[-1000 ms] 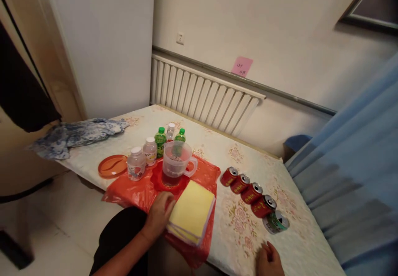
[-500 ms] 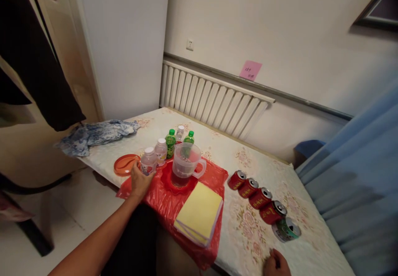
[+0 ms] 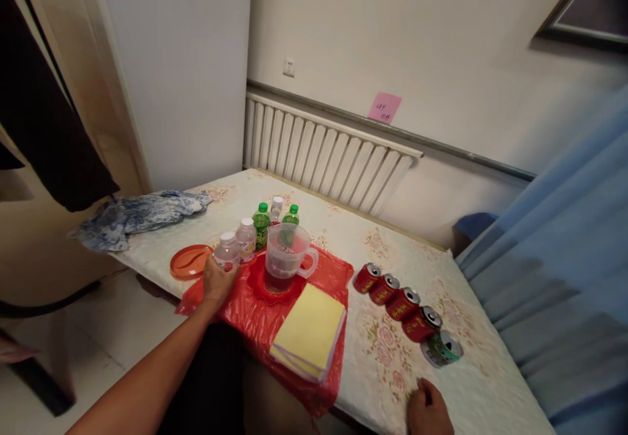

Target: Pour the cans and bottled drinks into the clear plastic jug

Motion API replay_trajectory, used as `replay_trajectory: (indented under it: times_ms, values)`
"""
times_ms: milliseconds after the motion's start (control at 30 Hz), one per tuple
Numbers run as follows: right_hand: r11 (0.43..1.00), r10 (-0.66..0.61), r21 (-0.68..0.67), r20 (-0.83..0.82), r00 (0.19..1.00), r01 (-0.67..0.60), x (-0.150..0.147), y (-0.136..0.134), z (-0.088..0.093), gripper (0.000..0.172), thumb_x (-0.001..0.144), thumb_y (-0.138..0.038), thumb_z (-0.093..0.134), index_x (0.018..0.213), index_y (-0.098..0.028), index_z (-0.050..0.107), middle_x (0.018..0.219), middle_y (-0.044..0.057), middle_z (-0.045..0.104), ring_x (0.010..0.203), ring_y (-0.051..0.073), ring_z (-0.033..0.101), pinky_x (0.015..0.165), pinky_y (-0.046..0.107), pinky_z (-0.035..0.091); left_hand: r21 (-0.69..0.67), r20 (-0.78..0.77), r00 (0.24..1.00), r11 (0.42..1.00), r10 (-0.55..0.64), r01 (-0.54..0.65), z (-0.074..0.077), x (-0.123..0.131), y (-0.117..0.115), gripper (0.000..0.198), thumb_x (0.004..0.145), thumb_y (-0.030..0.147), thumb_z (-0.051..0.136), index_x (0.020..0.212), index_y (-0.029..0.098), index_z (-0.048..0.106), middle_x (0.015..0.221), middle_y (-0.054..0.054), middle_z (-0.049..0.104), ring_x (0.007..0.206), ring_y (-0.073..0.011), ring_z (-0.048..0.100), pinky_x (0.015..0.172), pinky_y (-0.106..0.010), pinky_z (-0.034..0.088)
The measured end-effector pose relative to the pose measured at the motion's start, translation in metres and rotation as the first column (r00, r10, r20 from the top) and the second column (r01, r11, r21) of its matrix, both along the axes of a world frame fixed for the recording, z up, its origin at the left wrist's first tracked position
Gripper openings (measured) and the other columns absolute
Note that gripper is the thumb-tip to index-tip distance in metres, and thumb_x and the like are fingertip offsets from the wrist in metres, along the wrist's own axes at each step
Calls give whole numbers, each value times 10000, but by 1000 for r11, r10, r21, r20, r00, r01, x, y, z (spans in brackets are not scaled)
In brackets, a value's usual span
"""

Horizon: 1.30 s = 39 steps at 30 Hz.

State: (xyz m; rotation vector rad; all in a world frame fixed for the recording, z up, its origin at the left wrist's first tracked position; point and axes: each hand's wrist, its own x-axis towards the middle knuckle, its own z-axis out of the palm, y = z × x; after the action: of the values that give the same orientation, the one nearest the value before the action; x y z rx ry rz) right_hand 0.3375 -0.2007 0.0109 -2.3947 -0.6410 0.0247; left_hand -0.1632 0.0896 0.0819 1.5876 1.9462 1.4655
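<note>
My left hand (image 3: 218, 282) is wrapped round the lower part of a clear plastic bottle (image 3: 227, 249) with a white cap, which stands upright. Right behind it is a similar white-capped bottle (image 3: 246, 239). Beside them a clear measuring jug (image 3: 286, 260) with dark liquid low inside stands on a red scalloped plate (image 3: 255, 278). Green-capped bottles (image 3: 261, 226) and another white-capped bottle (image 3: 276, 208) are behind the jug. My right hand (image 3: 430, 410) rests at the table's near edge with fingers curled and nothing visible in them, close to a green can (image 3: 441, 348).
Several red cans (image 3: 403, 303) form a slanting row on the right. A yellow-covered stack of paper (image 3: 310, 329) lies on a red plastic bag (image 3: 255, 324). To the left are an orange lid (image 3: 190, 261) and a crumpled blue-and-white cloth (image 3: 142, 218). A radiator (image 3: 318, 147) lines the wall.
My left hand's fingers have closed further round the white-capped bottle. The whole view has shifted slightly, so things appear a little further left. My right hand stays curled near the cans.
</note>
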Motion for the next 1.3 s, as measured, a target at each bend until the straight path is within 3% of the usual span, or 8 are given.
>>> replay_trajectory:
  times_ms: [233, 400, 633, 833, 900, 1033, 1167, 1300]
  values:
    - [999, 32, 17, -5, 999, -32, 6, -2, -6, 481, 735, -404, 414, 1060, -155, 667, 1047, 158, 709, 954, 349, 655, 813, 411, 489, -39, 25, 996, 995, 88, -87, 12, -1, -17, 612, 683, 487, 646, 1144, 143, 438, 1081, -124, 594, 986, -327, 618, 814, -409, 509]
    - [997, 48, 63, 3, 999, -48, 7, -3, -10, 450, 739, -391, 425, 1044, -164, 668, 1044, 149, 712, 948, 333, 656, 812, 395, 487, -104, 71, 993, 991, 93, -86, 22, 11, -46, 662, 636, 515, 674, 1155, 174, 444, 1035, -107, 614, 933, -310, 636, 787, -407, 516]
    - [995, 23, 102, -18, 1000, -21, 3, -5, -2, 478, 744, -427, 401, 1045, -164, 663, 1047, 158, 712, 964, 342, 647, 847, 414, 470, -105, 120, 990, 991, -68, 81, 34, 56, -102, 571, 637, 481, 675, 1085, 184, 483, 939, -60, 616, 847, -265, 633, 777, -419, 523]
    - [957, 48, 291, -151, 987, -2, -17, 5, 25, 444, 679, -472, 480, 936, -168, 676, 909, 135, 728, 876, 320, 654, 806, 408, 490, -45, 155, 951, 960, -267, 277, 38, 106, -139, 532, 653, 423, 666, 1092, 174, 500, 979, -68, 616, 880, -265, 631, 803, -419, 525]
    - [916, 185, 392, -233, 955, -82, -39, 16, 43, 428, 665, -478, 535, 924, -166, 673, 825, 100, 723, 803, 286, 659, 758, 379, 509, -45, 189, 930, 943, -316, 330, 36, 119, -147, 524, 653, 403, 672, 1095, 179, 504, 995, -69, 625, 898, -262, 640, 810, -408, 529]
    - [776, 526, 578, -374, 764, -251, -98, 39, 89, 406, 673, -454, 649, 958, -165, 660, 775, 56, 709, 710, 227, 670, 697, 339, 541, -53, 216, 892, 907, -397, 417, 30, 139, -162, 559, 635, 355, 681, 1134, 176, 504, 1054, -83, 645, 964, -270, 651, 849, -410, 526]
    - [557, 784, 705, -271, 559, -439, -149, 51, 133, 447, 742, -369, 681, 1142, -178, 620, 1004, 95, 713, 903, 229, 679, 833, 372, 546, -74, 209, 861, 871, -464, 487, 25, 153, -177, 598, 603, 314, 685, 1155, 169, 508, 1081, -90, 657, 1017, -284, 645, 885, -424, 517]
    - [410, 874, 711, -126, 470, -571, -178, 50, 158, 689, 731, -259, 709, 1377, -238, 471, 1332, 103, 581, 1139, 248, 602, 964, 397, 499, -101, 199, 810, 811, -551, 577, 20, 161, -193, 596, 607, 286, 670, 1169, 176, 504, 1098, -85, 658, 1053, -279, 630, 925, -437, 504]
